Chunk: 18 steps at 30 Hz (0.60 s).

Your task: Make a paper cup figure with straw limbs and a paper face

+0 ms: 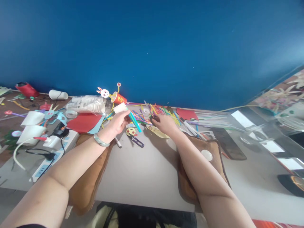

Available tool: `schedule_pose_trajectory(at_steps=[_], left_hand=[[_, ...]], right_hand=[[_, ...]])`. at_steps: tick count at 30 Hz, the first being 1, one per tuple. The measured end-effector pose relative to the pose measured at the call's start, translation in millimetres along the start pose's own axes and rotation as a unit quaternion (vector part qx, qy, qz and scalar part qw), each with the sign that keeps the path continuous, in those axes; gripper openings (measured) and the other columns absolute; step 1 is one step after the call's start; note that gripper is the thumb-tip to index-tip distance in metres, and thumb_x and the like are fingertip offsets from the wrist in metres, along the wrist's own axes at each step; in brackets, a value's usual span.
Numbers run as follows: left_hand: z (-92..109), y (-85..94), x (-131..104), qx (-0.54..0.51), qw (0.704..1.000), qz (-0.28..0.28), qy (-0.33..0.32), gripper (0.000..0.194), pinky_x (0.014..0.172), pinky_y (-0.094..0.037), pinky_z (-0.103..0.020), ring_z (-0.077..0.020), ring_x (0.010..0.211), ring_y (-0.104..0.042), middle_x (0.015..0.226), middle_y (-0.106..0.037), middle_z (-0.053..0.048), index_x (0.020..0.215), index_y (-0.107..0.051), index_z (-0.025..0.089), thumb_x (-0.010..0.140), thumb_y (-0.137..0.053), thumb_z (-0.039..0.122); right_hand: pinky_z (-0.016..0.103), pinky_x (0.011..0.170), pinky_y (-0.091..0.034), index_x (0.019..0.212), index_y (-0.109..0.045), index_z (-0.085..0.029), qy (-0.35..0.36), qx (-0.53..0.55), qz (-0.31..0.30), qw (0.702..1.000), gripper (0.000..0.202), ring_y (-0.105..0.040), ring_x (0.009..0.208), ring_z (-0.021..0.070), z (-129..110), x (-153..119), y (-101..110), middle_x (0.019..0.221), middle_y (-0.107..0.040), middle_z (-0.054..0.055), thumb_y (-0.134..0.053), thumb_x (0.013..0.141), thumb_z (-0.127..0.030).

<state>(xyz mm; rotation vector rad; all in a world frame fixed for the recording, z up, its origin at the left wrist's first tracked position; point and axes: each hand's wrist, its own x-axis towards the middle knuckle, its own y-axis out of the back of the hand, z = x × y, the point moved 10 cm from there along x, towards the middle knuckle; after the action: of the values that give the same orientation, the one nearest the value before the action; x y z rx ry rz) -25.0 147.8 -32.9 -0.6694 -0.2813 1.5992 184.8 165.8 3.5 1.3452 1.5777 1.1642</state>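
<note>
My left hand (120,122), with a bangle at the wrist, is closed around a white paper cup (120,108). Bright blue strips (135,122) stick out beside its fingers; whether they are fixed to the cup I cannot tell. My right hand (163,123) is at the pile of coloured craft sticks (156,110), its fingers bent around a small dark thing (155,119) that is mostly hidden. Between the hands lie a yellow paper face (131,131) and dark thread snips (138,141). A pen (118,142) rests near my left wrist.
Stacked paper cups (87,106), red paper (84,123) and a power strip (55,155) are on the left. A rabbit-faced red cup (119,98) stands by the blue wall. Brown cushions (87,177) flank the middle; a dark phone-like slab (229,144) lies right.
</note>
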Motion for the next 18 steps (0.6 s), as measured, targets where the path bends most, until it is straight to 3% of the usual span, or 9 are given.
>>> schedule_pose_trajectory(at_steps=[5,10,13,15,18], left_hand=[[9,-8.3,-4,0.048,0.994,-0.072,-0.065,0.021,0.073,-0.051,-0.027,-0.0132,0.072,-0.065,0.076,-0.069,-0.003,0.073,-0.066,0.014,0.073,-0.082,0.028],[12,-16.2,-16,0.105,0.986,-0.082,-0.096,0.024,0.066,-0.047,-0.025,-0.0113,0.067,-0.06,0.072,-0.066,-0.001,0.071,-0.066,0.017,0.072,-0.084,0.033],[19,-22.6,-27,0.119,0.982,-0.08,-0.123,0.024,0.061,-0.044,-0.023,-0.0093,0.062,-0.056,0.069,-0.063,0.001,0.07,-0.067,0.017,0.072,-0.084,0.034],[21,-25.5,-32,0.119,0.981,-0.082,-0.128,0.023,0.06,-0.043,-0.023,-0.0088,0.061,-0.054,0.068,-0.062,0.001,0.07,-0.068,0.017,0.072,-0.084,0.034],[20,-29.1,-36,0.118,0.98,-0.094,-0.132,0.025,0.058,-0.042,-0.023,-0.0089,0.059,-0.054,0.066,-0.062,0.001,0.071,-0.068,0.017,0.071,-0.084,0.036]], right_hand=[[0.042,0.085,-0.045,0.095,-0.073,-0.016,-0.037,-0.176,-0.045,0.983,0.033,-0.069,0.094,0.0325,17,-1,-4,0.091,-0.075,0.018,-0.054,0.093,-0.043],[0.044,0.089,-0.045,0.103,-0.072,-0.015,-0.018,-0.204,-0.094,0.974,0.034,-0.069,0.1,0.0336,19,-1,-18,0.098,-0.074,0.018,-0.069,0.083,-0.042],[0.044,0.089,-0.044,0.097,-0.071,-0.015,-0.001,-0.19,-0.107,0.976,0.034,-0.067,0.1,0.0334,16,-1,-19,0.1,-0.073,0.016,-0.073,0.079,-0.044],[0.044,0.091,-0.043,0.089,-0.071,-0.016,0.015,-0.163,-0.08,0.983,0.028,-0.067,0.098,0.0321,10,-2,-12,0.099,-0.073,0.015,-0.074,0.078,-0.042],[0.041,0.092,-0.041,0.087,-0.069,-0.018,0.07,-0.052,0.055,0.995,0.016,-0.066,0.094,0.0276,-15,-11,18,0.096,-0.074,0.012,-0.066,0.087,-0.033]])
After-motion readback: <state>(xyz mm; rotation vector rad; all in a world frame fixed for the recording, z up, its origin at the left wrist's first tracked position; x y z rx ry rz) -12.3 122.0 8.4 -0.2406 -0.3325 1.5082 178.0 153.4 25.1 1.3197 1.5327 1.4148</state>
